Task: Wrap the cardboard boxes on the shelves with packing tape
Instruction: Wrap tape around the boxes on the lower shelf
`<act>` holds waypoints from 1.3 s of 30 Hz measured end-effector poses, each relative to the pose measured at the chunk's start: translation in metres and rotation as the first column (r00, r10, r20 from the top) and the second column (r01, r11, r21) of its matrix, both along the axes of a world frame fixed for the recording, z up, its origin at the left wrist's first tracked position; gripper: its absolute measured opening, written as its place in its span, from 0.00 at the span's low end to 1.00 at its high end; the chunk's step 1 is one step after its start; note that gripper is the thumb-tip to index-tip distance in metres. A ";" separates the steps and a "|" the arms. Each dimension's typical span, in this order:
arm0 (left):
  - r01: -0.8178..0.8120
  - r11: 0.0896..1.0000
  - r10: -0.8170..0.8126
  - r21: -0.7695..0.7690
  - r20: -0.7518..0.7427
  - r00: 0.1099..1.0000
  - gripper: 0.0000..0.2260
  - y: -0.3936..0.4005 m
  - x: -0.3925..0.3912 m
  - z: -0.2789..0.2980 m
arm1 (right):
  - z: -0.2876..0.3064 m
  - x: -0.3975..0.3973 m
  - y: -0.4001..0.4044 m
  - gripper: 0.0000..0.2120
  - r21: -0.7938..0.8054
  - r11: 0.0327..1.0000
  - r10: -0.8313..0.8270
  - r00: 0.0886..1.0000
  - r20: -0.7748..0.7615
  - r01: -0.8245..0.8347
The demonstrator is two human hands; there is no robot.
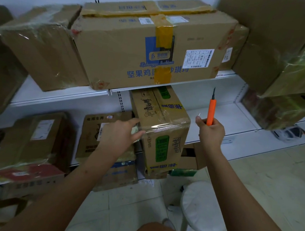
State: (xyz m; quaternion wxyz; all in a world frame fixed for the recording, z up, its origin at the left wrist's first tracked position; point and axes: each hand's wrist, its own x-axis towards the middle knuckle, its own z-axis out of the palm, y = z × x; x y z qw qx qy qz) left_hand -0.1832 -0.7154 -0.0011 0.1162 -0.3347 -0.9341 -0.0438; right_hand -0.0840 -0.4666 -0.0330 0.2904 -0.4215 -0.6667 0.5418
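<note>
We look down at 2 white shelves (196,80) stacked with cardboard boxes. Our left hand (118,133) reaches to a green-printed box (162,130) that juts out from the lower shelf, tilted, with a band of clear tape (165,126) shining across its near top edge. The fingers lie mostly straight, their tips on the box's left upper corner where the tape wraps round; we cannot tell whether they pinch the tape's end or only press on it. Our right hand (211,131) hangs in the air just right of that box, apart from it, fingers curled round an orange cutter (211,111) held upright with its dark blade pointing up. On the upper shelf sits a long box (144,47) with blue print and a yellow tape strip down its front; a film-wrapped box (42,46) stands touching its left side. Left of our hand on the lower shelf is a labelled box (95,134), and farther left a wrapped box (27,138). A white stool (201,205) stands on the tiled floor (270,179) below, near our right forearm.
</note>
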 end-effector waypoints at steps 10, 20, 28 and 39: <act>-0.009 0.997 0.017 -0.072 0.110 0.994 0.26 0.010 -0.009 -0.015 | -0.016 -0.016 0.022 0.14 -0.507 0.858 0.107 0.994 0.026 -0.079; 0.192 0.981 -0.192 0.016 0.027 0.981 0.27 0.006 -0.022 -0.035 | -0.015 -0.006 0.031 0.31 0.055 0.998 -0.050 0.937 0.345 0.033; 0.479 0.873 -0.475 -0.090 -0.381 0.793 0.22 0.009 -0.019 -0.056 | -0.005 -0.021 -0.012 0.17 0.387 0.915 -0.005 0.957 0.289 -0.112; 0.495 0.860 -0.482 0.124 -0.122 0.868 0.19 0.013 -0.031 -0.066 | -0.015 -0.037 0.005 0.22 0.073 0.981 0.166 0.970 0.178 -0.182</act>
